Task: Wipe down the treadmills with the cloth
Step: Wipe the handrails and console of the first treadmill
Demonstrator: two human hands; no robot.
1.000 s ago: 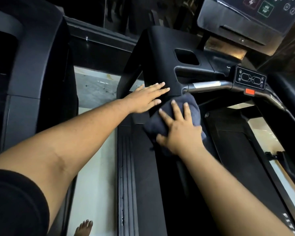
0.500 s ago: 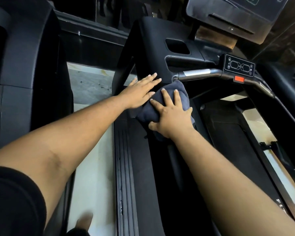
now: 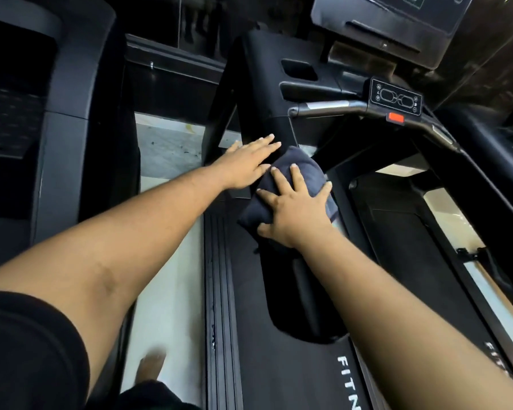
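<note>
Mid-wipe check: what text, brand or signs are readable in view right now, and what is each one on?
"FITN", cut off by the frame edge: white letters on the treadmill's black side rail.
"FIT", partly hidden: white letters on the far side rail.
Handlebar control pad: small symbols only, too small to read.
Red tab below it: no readable text.
Console screen: icons too blurred to read.
Cloth: no label visible.
</note>
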